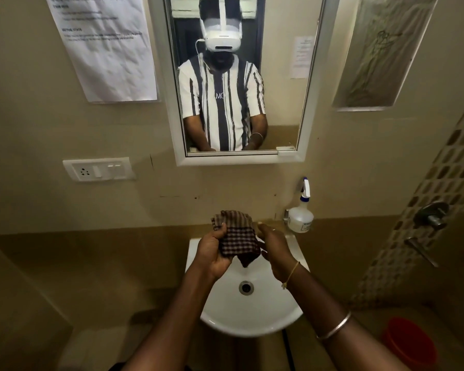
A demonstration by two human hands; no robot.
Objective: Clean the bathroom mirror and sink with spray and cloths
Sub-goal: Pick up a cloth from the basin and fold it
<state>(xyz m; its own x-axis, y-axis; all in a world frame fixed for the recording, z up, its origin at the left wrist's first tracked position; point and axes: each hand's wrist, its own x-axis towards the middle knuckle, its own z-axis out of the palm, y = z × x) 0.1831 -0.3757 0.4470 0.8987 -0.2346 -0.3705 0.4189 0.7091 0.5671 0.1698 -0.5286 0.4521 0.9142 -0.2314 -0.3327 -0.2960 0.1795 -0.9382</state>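
Clenched round the bunched checked cloth (pixel 239 236) with the left grip (pixel 212 249), thumb laid over the folds. Touched at its right edge by the right grip (pixel 275 246) – pinching or merely steadying, cannot tell. Held above the sink (pixel 252 314), probably to keep drips inside the basin and to fold the wad into a pad before wiping. Parked at the sink's back right corner by the wall, the spray bottle (pixel 300 215) – likely kept within reach yet apart from both hands. Hung on the wall above, the mirror (pixel 281 108). Counted: two hands, one cloth in view though the task speaks of cloths, one spray bottle, one sink, one mirror.
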